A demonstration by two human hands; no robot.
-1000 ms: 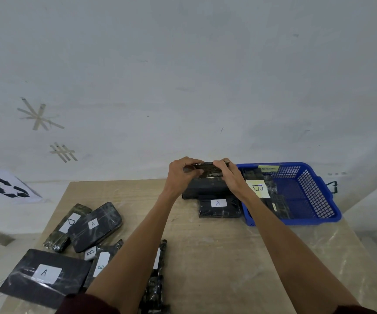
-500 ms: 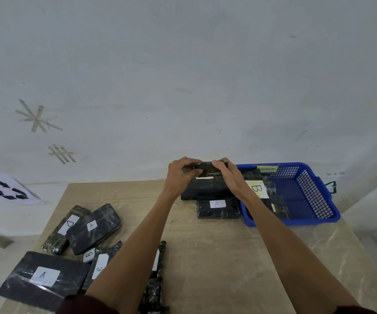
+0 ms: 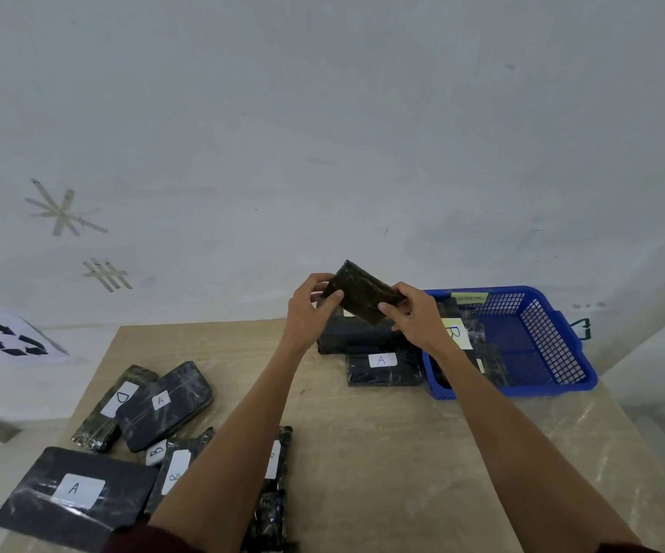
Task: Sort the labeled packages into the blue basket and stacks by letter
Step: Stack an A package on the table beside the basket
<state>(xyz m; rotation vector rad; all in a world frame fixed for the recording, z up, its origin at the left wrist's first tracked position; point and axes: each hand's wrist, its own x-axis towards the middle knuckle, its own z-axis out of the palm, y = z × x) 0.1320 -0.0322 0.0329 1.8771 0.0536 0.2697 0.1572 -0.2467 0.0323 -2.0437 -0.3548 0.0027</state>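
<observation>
Both hands hold one package in the air over the stack, just left of the basket. Its long axis slants down toward the right. The left hand pinches the upper end. The right hand, nearer the basket, grips the lower end with curled fingers. No label shows.
</observation>
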